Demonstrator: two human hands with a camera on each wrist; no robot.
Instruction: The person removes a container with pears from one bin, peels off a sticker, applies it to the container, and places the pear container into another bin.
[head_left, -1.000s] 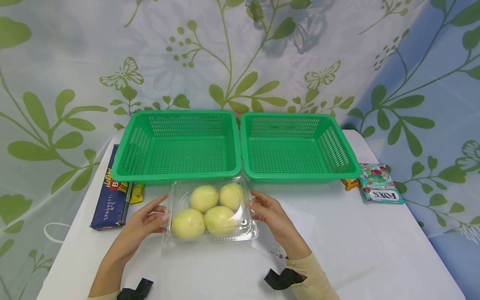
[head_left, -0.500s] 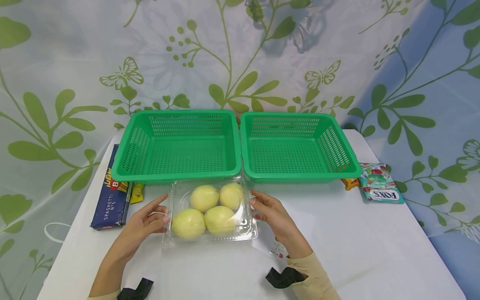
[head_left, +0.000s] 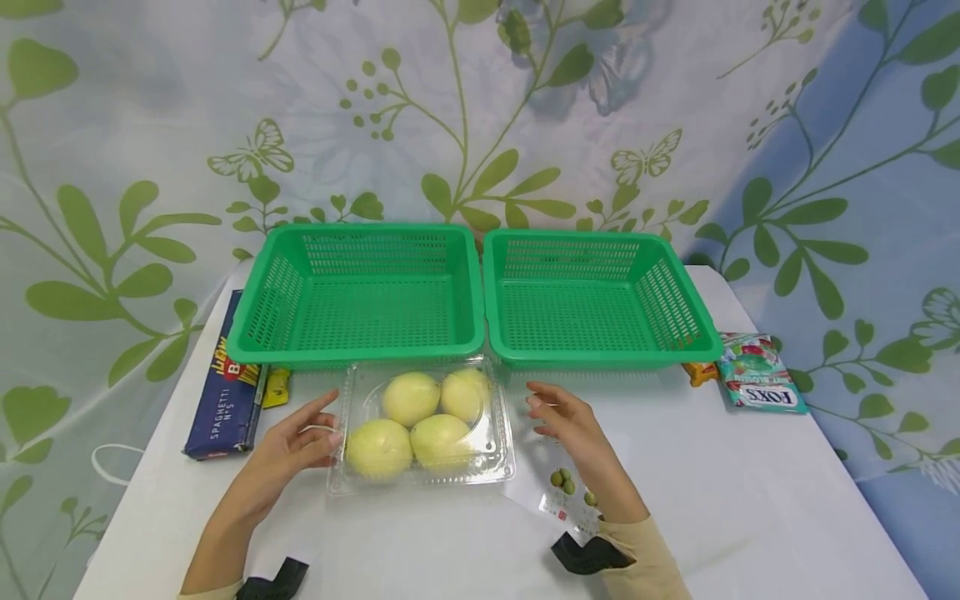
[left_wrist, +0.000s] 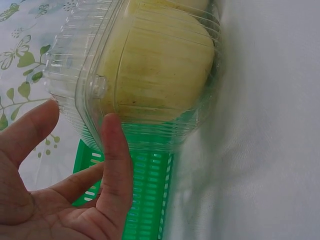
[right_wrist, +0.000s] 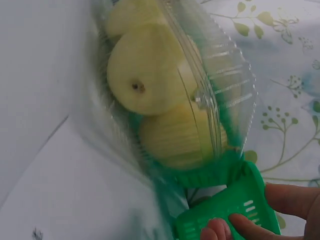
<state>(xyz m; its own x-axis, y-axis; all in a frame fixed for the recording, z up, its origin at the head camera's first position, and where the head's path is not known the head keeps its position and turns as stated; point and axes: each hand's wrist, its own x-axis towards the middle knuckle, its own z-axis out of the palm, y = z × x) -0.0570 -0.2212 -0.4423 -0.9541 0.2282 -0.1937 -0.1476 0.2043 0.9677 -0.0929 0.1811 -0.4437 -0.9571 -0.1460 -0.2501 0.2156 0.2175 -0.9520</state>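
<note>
A clear plastic clamshell box [head_left: 491, 471] with several pale yellow, round fruits [head_left: 411, 398] inside lies on the table, just in front of the green baskets. Its lid looks closed. At the box's left side is my left hand [head_left: 288, 446]; in the left wrist view a fingertip [left_wrist: 113, 127] touches the rim, thumb apart from it. My right hand [head_left: 573, 429] stands off the box's right side with a visible gap, fingers loosely bent and holding nothing. The exact kind of fruit is unclear.
Two green baskets, left [head_left: 360, 360] and right [head_left: 600, 358], stand side by side at the back. A spaghetti box [head_left: 221, 408] and yellow packet [head_left: 276, 387] lie left. A FOX'S bag [head_left: 763, 375] and orange packet [head_left: 701, 372] lie right. A printed sheet [head_left: 557, 504] lies under my right hand.
My right hand has left the box's right edge and moved to the right, uncovering more of the printed sheet. My left hand and the box have stayed put; the view has shifted slightly.
</note>
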